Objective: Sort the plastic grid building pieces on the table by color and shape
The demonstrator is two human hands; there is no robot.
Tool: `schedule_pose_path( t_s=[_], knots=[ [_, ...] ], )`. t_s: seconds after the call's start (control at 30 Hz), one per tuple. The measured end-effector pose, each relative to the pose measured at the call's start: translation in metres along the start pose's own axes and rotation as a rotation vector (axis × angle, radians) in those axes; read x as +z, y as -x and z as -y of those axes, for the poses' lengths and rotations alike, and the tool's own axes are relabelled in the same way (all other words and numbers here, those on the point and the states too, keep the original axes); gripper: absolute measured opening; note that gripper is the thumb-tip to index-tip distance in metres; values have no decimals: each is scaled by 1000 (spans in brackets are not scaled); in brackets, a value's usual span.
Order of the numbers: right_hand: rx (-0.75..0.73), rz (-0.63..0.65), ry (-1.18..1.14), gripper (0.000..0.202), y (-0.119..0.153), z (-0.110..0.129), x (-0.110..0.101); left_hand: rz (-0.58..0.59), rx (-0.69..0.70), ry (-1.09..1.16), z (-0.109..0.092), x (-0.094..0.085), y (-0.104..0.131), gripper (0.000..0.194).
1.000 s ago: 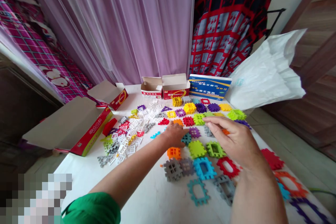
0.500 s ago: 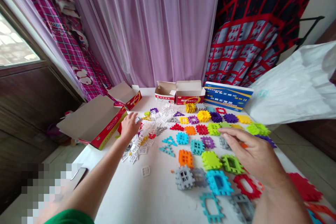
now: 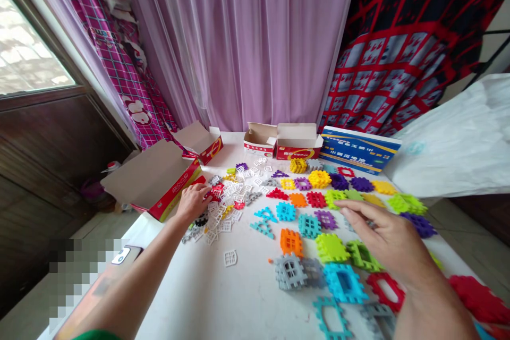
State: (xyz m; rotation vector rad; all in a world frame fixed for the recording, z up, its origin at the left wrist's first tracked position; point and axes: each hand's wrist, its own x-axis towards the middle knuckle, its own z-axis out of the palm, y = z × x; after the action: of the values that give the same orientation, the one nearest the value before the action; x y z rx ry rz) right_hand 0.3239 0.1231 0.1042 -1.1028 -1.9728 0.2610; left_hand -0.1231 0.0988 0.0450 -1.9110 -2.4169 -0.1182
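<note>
My left hand [image 3: 194, 202] reaches into the left edge of a pile of white window-shaped pieces [image 3: 229, 196], mixed with red, yellow and grey ones. Its fingers are bent down on the pieces, and what they touch is hidden. My right hand [image 3: 372, 226] hovers over the sorted blocks, its fingers close together near the lime-green block [image 3: 336, 199]; whether it holds anything is not visible. Below it lie a green frame piece [image 3: 363, 255] and a red frame piece [image 3: 385, 291]. One white window piece [image 3: 230, 258] sits apart in front of the pile.
Open red boxes stand at the left [image 3: 169, 191] and back [image 3: 298, 149] of the white table [image 3: 207, 297]. A blue box [image 3: 358, 149] is at the back right, beside a white bag [image 3: 458, 138]. A phone [image 3: 126, 255] lies at the left edge.
The view has shifted slightly to the left. My left hand has lowered onto the pile's left side, with its fingers more bent. My right hand keeps nearly the same pose over the blocks.
</note>
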Motion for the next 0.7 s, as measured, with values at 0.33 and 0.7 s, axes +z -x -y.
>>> schedule_pose_path(
  t_s=[0.33,0.7],
  knots=[
    [-5,-7,26,24,4,-8,-3,116,86,-83,-3,-24,-16,17],
    [11,-3,-23,25,-1,5,-3,-2,30,201,-40,-41,15,32]
  ],
)
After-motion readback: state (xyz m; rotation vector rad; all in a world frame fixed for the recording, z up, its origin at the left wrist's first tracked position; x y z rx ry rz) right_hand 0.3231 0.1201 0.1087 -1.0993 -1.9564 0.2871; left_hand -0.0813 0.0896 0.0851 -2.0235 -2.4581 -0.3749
